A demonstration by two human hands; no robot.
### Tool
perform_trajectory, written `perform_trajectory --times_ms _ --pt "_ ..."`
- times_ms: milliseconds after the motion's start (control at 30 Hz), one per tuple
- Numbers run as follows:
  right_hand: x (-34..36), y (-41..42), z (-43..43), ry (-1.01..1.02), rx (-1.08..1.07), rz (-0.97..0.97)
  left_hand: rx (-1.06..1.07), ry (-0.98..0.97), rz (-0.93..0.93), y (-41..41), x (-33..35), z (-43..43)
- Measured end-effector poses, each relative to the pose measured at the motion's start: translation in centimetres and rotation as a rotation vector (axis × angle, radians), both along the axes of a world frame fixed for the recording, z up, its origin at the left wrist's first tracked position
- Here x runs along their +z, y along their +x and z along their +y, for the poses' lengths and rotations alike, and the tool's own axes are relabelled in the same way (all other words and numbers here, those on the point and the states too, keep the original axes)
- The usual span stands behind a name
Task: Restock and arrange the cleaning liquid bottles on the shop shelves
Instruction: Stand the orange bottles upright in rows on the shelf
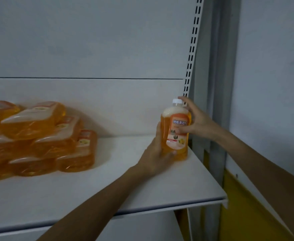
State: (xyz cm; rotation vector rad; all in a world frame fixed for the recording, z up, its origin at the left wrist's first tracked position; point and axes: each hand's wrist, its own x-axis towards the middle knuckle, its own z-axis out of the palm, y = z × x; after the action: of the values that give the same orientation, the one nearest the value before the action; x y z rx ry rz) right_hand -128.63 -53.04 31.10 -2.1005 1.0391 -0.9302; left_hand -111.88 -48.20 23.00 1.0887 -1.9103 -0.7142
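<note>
- On the white shelf (118,185), a pile of bottles (38,136) lies leftward
- In its right back corner we stand one orange bottle (176,136) upright
- Our left hand (157,153) wraps its base, our right hand (197,123) curls round its shoulder
- Next, probably: release, fetch another

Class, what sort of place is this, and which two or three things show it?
Most likely a shop: a white shelf on a slotted upright, a stack of orange bottles lying flat, and a labelled bottle held upright by the left hand and right hand.
</note>
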Motion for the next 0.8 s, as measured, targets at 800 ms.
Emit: perform_trajectory --times_ms 800 --pt "-1.1 2.2 -6.3 -0.405 -0.411 0.461 0.419 -0.151 -0.792 0.3 0.3 -0.3"
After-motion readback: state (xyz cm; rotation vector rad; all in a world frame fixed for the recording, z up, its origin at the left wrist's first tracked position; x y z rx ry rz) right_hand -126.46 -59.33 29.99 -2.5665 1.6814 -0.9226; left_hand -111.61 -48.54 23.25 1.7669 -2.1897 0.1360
